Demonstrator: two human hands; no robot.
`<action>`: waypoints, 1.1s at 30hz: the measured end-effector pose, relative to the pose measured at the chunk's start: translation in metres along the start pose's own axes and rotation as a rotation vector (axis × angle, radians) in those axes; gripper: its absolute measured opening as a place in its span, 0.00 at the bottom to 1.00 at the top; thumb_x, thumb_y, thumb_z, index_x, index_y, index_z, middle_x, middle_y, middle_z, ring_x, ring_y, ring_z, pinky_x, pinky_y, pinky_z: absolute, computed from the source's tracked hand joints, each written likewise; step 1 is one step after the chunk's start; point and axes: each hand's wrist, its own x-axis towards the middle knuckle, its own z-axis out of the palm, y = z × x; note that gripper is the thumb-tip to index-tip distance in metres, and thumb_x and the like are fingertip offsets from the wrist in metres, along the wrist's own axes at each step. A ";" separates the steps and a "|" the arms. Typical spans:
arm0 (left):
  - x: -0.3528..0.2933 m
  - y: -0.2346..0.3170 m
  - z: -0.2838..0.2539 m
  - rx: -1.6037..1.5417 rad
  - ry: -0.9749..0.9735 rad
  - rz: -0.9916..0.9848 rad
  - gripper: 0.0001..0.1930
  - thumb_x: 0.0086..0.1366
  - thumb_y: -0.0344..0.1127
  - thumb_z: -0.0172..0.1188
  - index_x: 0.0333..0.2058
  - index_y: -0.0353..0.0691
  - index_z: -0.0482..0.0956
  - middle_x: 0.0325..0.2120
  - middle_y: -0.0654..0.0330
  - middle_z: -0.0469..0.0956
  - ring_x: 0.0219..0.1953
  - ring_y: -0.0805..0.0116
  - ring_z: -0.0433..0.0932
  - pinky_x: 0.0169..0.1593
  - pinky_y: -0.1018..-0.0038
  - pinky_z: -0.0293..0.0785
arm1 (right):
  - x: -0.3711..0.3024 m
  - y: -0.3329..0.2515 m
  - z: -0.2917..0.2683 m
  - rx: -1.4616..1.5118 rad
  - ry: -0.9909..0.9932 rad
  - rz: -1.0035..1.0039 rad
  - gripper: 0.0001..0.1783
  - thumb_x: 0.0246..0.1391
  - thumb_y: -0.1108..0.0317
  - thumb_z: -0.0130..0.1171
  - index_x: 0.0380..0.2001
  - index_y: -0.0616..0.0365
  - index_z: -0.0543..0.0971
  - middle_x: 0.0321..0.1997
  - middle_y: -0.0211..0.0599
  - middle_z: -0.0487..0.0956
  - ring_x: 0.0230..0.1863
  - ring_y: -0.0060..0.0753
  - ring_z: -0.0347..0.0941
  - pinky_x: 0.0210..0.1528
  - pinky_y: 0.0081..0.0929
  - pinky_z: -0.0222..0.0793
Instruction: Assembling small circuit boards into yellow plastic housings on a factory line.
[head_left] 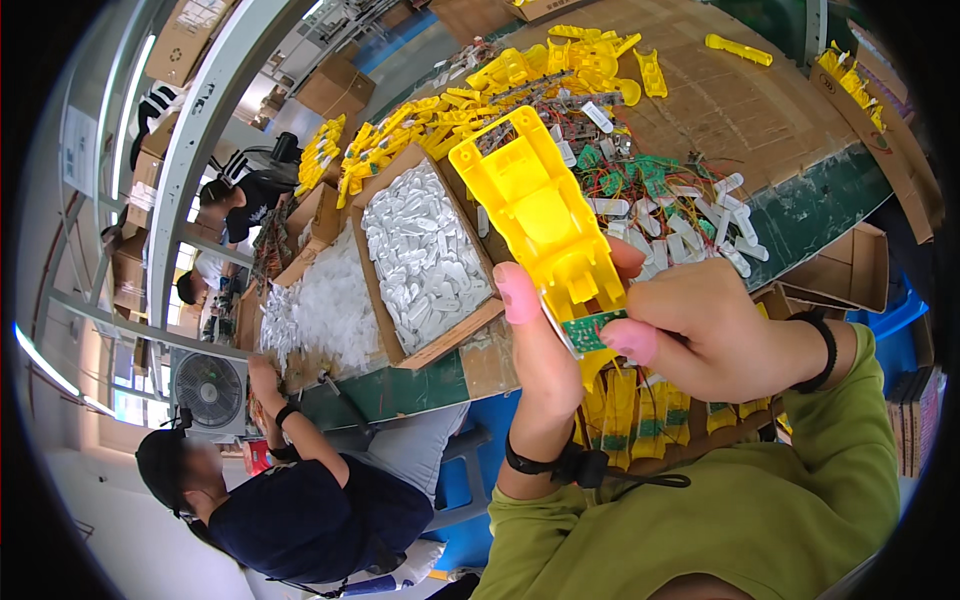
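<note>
My left hand (545, 345) holds a yellow plastic housing (545, 205) up in front of me, its hollow inner side toward me. The thumb lies along its left edge; other fingers are mostly hidden behind it. At the lower end of the housing is a small green circuit board (583, 334). My right hand (700, 325) has its thumb on this board, with the fingers curled in a pinch. How far the board sits inside the housing I cannot tell. Below my hands stand several more yellow housings (620, 415), some with green boards in them.
Behind the housing, the table (700, 105) bears a heap of yellow plastic parts (560, 65) and wired green boards (650, 175). A cardboard box of white pieces (425, 255) stands to the left. A co-worker (310, 500) sits at left; an open carton (840, 265) is at right.
</note>
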 end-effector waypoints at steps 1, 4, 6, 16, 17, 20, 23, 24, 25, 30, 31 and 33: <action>0.001 -0.001 -0.002 -0.010 -0.020 -0.016 0.35 0.60 0.62 0.22 0.32 0.36 0.70 0.24 0.60 0.71 0.28 0.71 0.68 0.34 0.76 0.63 | 0.000 0.001 0.001 -0.035 0.019 -0.007 0.14 0.48 0.66 0.51 0.14 0.58 0.66 0.10 0.36 0.65 0.12 0.39 0.63 0.14 0.29 0.54; 0.004 -0.005 -0.008 -0.012 -0.078 -0.028 0.36 0.60 0.62 0.21 0.33 0.35 0.71 0.26 0.59 0.72 0.29 0.70 0.68 0.34 0.76 0.63 | 0.001 0.001 -0.002 -0.026 -0.008 0.029 0.14 0.48 0.64 0.53 0.14 0.58 0.66 0.10 0.35 0.66 0.11 0.37 0.63 0.14 0.28 0.55; 0.003 -0.003 -0.006 -0.004 -0.118 -0.023 0.37 0.59 0.62 0.20 0.34 0.34 0.71 0.27 0.58 0.73 0.29 0.70 0.69 0.34 0.76 0.63 | 0.004 -0.001 -0.010 0.016 -0.054 0.073 0.15 0.47 0.63 0.53 0.15 0.58 0.66 0.10 0.36 0.66 0.11 0.38 0.64 0.14 0.28 0.56; 0.001 -0.004 0.009 -0.040 -0.159 0.081 0.38 0.59 0.63 0.23 0.52 0.35 0.58 0.51 0.52 0.61 0.49 0.65 0.63 0.50 0.73 0.59 | -0.004 0.026 -0.006 0.871 -0.307 0.216 0.23 0.50 0.61 0.53 0.46 0.64 0.65 0.41 0.34 0.71 0.40 0.20 0.66 0.41 0.22 0.64; 0.002 -0.005 0.007 0.008 -0.170 0.074 0.37 0.59 0.63 0.25 0.52 0.35 0.57 0.50 0.52 0.61 0.49 0.65 0.63 0.51 0.73 0.58 | -0.006 0.024 -0.008 0.896 -0.273 0.241 0.23 0.50 0.62 0.52 0.46 0.64 0.64 0.40 0.33 0.71 0.40 0.19 0.66 0.41 0.22 0.64; 0.012 -0.014 -0.002 0.177 -0.129 0.161 0.35 0.59 0.62 0.30 0.50 0.35 0.57 0.44 0.54 0.62 0.43 0.68 0.64 0.47 0.74 0.59 | -0.014 0.019 -0.008 0.824 -0.171 0.258 0.22 0.51 0.63 0.51 0.47 0.64 0.64 0.39 0.33 0.72 0.39 0.18 0.66 0.41 0.21 0.64; 0.013 -0.016 -0.004 0.385 0.014 0.321 0.28 0.61 0.55 0.36 0.46 0.32 0.60 0.33 0.58 0.65 0.33 0.74 0.64 0.36 0.79 0.61 | -0.021 0.021 -0.014 0.708 -0.072 0.286 0.21 0.53 0.63 0.49 0.47 0.64 0.64 0.39 0.33 0.72 0.39 0.18 0.66 0.42 0.20 0.63; 0.010 -0.013 -0.007 0.380 -0.071 0.342 0.25 0.61 0.51 0.38 0.44 0.32 0.62 0.32 0.59 0.66 0.32 0.74 0.64 0.35 0.79 0.62 | -0.024 0.022 -0.016 0.693 -0.046 0.320 0.20 0.53 0.63 0.48 0.47 0.64 0.64 0.39 0.33 0.72 0.39 0.17 0.66 0.42 0.19 0.63; 0.006 -0.011 -0.009 0.376 -0.155 0.366 0.22 0.61 0.48 0.40 0.42 0.32 0.63 0.30 0.60 0.66 0.31 0.75 0.65 0.34 0.79 0.62 | -0.025 0.022 -0.017 0.690 -0.038 0.321 0.20 0.53 0.63 0.48 0.47 0.64 0.64 0.39 0.33 0.72 0.39 0.17 0.66 0.42 0.19 0.63; -0.009 0.000 -0.003 0.936 -0.218 0.584 0.10 0.47 0.28 0.61 0.28 0.34 0.71 0.18 0.59 0.68 0.17 0.69 0.66 0.20 0.77 0.63 | -0.031 0.023 -0.020 0.818 0.107 0.279 0.20 0.54 0.63 0.48 0.46 0.64 0.65 0.40 0.32 0.71 0.41 0.18 0.65 0.43 0.19 0.62; -0.011 0.002 -0.001 0.937 -0.220 0.580 0.10 0.47 0.28 0.61 0.28 0.34 0.71 0.18 0.59 0.68 0.17 0.69 0.66 0.20 0.77 0.63 | -0.031 0.023 -0.021 0.828 0.103 0.269 0.20 0.54 0.63 0.48 0.47 0.64 0.64 0.41 0.32 0.71 0.41 0.18 0.65 0.43 0.19 0.62; -0.015 0.007 -0.001 1.185 -0.290 0.577 0.09 0.48 0.29 0.61 0.27 0.34 0.70 0.17 0.58 0.67 0.17 0.64 0.66 0.19 0.73 0.62 | -0.034 0.021 -0.018 0.853 0.113 0.287 0.20 0.54 0.63 0.48 0.47 0.64 0.64 0.41 0.32 0.71 0.41 0.18 0.65 0.43 0.19 0.62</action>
